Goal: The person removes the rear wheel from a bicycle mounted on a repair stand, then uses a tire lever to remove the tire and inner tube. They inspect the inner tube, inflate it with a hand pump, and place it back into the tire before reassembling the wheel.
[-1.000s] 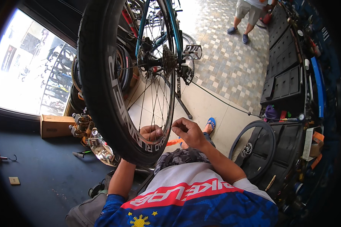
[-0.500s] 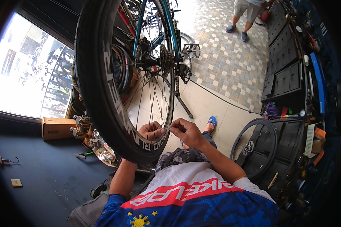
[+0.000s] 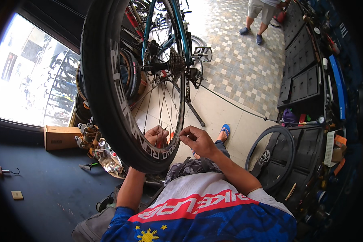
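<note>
A bicycle wheel (image 3: pixel 93 86) with a black tyre and a lettered dark rim hangs upright before me, on a teal bike frame (image 3: pixel 185 30). Behind its spokes, near the bottom of the rim, is my left hand (image 3: pixel 154 136), its fingers curled with the tips close together. On the near right side of the rim, my right hand (image 3: pixel 199 141) has thumb and forefinger pinched at the rim's edge. Whatever either pinch holds is too small to make out. The cassette (image 3: pixel 176 64) and rear derailleur (image 3: pixel 195 76) sit above my hands.
A loose wheel (image 3: pixel 288 161) leans at the right, by black drawers (image 3: pixel 304 86). An air hose with a gauge (image 3: pixel 321 119) crosses the floor. A cardboard box (image 3: pixel 60 137) and small parts lie left. Another person's legs (image 3: pixel 262 24) stand far off, on the tiles.
My left hand has shifted slightly up and left, away from the rim, and a bit of orange shows beside it. My right hand has edged left. The wheel has moved only slightly.
</note>
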Demonstrator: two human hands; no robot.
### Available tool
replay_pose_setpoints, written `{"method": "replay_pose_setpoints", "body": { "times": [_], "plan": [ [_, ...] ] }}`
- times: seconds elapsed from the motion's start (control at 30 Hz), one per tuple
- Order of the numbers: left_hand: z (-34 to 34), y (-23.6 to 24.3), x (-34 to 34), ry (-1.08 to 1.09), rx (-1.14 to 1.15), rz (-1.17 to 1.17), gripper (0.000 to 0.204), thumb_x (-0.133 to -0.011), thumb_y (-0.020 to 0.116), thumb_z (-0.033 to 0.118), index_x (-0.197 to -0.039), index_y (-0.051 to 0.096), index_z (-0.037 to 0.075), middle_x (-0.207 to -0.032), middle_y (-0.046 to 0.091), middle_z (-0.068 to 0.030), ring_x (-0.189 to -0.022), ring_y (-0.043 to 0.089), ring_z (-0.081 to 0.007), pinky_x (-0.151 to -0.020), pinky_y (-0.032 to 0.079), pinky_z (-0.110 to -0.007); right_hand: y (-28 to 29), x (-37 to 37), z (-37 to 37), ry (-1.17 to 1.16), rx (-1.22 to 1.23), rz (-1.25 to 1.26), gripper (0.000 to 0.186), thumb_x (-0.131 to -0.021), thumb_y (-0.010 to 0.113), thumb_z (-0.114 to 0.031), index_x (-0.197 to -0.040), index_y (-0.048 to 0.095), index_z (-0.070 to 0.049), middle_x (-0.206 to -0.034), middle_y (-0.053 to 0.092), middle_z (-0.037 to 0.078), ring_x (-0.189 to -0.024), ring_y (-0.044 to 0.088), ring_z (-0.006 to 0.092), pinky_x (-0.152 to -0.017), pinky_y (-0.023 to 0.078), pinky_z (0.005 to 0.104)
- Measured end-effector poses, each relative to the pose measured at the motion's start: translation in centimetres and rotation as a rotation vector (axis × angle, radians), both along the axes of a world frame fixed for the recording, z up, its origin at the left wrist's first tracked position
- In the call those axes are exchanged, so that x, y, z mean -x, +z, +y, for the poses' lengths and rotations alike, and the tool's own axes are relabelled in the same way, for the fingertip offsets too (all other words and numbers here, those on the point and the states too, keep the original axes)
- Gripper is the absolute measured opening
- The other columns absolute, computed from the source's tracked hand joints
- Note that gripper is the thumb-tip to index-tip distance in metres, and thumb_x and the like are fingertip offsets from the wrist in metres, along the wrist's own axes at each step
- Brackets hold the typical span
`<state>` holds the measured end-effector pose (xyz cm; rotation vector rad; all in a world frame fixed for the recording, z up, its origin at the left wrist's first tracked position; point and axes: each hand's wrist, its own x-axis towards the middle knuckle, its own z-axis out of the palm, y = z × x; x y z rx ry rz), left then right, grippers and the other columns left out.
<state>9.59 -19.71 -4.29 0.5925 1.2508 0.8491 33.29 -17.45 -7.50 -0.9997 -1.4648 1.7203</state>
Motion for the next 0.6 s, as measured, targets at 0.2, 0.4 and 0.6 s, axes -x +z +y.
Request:
{"method": "replay_pose_setpoints", "body": {
  "times": [0.2, 0.4, 0.6],
  "plan": [
    [-1.3, 0.0, 0.2, 0.116, -0.123, 0.006, 0.024, -0.104, 0.065, 0.024, -0.113, 0.068, 0.002, -0.087, 0.063, 0.0014, -0.069, 0.054, -0.0039, -0.058, 0.043, -0.019, 0.3, 2.0, 0.1, -0.026, -0.013, 0.040, 0.018, -0.096, 0.075, -0.017, -0.108, 0.071, -0.003, -0.090, 0.072, 0.003, -0.073, 0.062, 0.0084, -0.069, 0.052, 0.0271],
    [-4.5, -1.7, 0.1, 0.023, -0.252, 0.217, 0.036, -0.106, 0.064, 0.023, -0.129, 0.065, -0.004, -0.094, 0.066, 0.0031, -0.077, 0.058, -0.0018, -0.063, 0.045, -0.017, 0.6, 3.5, 0.5, 0.016, -0.042, 0.024, 0.018, -0.096, 0.075, -0.017, -0.107, 0.073, -0.003, -0.090, 0.072, 0.004, -0.075, 0.063, 0.0091, -0.070, 0.053, 0.0278],
    [-6.4, -3.8, -0.3, 0.063, -0.321, 0.236, 0.036, -0.108, 0.059, 0.020, -0.136, 0.059, -0.003, -0.100, 0.065, 0.0020, -0.084, 0.058, -0.0023, -0.072, 0.048, -0.018, -0.4, 4.1, 0.4, 0.041, -0.012, 0.110, 0.019, -0.096, 0.075, -0.018, -0.108, 0.074, -0.003, -0.090, 0.072, 0.004, -0.074, 0.063, 0.0088, -0.070, 0.053, 0.0273]
  ]
}}
